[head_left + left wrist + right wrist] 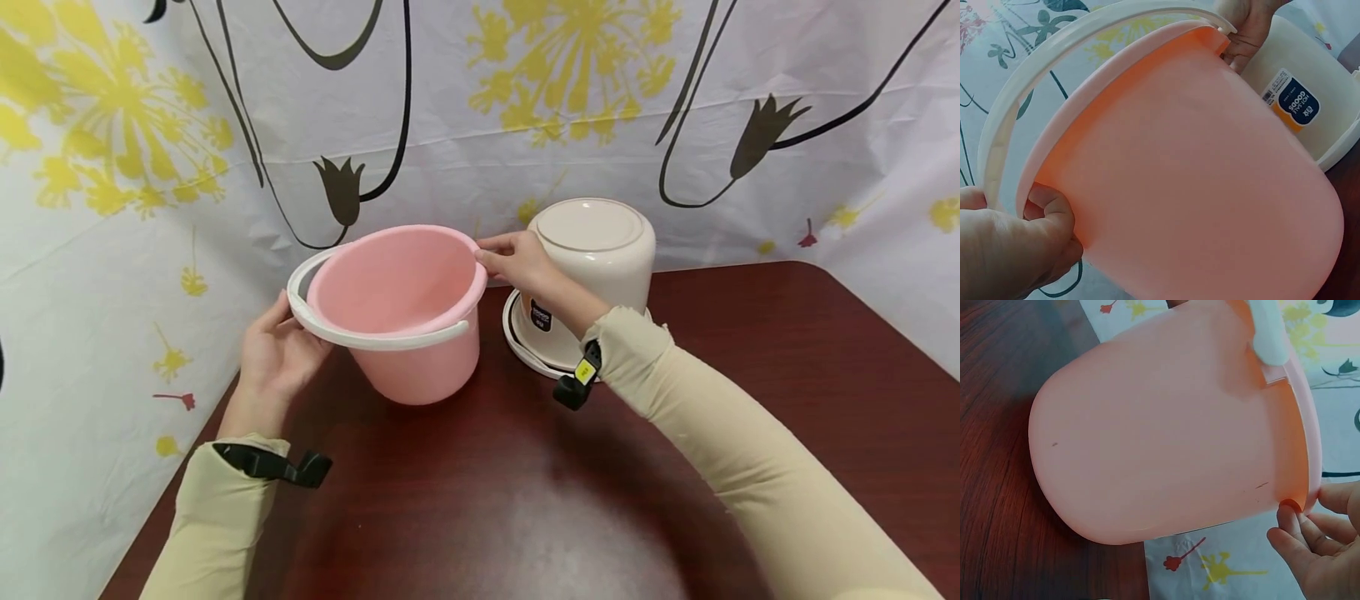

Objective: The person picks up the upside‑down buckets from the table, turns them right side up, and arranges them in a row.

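A pink bucket (416, 362) is held between both hands, its opening tipped toward the viewer. Its white handle (375, 340) lies along the near side of the rim. At the left side my left hand (277, 358) grips the rim; the left wrist view shows its fingers (1054, 209) curled under the lip. On the opposite side my right hand (525, 262) pinches the rim, with fingertips (1291, 519) under its edge in the right wrist view. Whether the bucket's base touches the table cannot be told.
Upside down behind my right forearm stands a cream bucket (607, 267), with a label (1299, 103) on its side. The dark red wooden table (450, 517) extends below both arms. A white cloth (442, 108) with yellow and dark flower prints hangs behind and at the sides.
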A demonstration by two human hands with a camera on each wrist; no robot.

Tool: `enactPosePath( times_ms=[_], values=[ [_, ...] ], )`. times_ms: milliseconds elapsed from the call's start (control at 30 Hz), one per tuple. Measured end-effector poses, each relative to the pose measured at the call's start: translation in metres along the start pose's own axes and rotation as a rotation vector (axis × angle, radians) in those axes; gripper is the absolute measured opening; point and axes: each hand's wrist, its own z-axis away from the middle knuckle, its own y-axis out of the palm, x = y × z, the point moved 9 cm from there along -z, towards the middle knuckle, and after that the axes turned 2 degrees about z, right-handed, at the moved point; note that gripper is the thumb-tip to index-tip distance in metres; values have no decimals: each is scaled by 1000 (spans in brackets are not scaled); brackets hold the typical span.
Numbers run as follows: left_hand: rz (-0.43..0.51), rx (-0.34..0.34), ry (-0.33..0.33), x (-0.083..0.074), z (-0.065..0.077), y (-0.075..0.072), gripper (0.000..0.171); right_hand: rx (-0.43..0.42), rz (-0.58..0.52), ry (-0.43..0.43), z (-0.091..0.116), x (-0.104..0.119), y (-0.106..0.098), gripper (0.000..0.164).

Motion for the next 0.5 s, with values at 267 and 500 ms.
enactPosePath(
  times_ms=[267,500],
  values=[
    [7,-14,-23,-1,-5,-6,26,-22,36,-54,0,0,-2,34],
    [-50,-4,-17,-2,-2,-12,25,-15,33,-76,0,-2,-2,33]
  ],
)
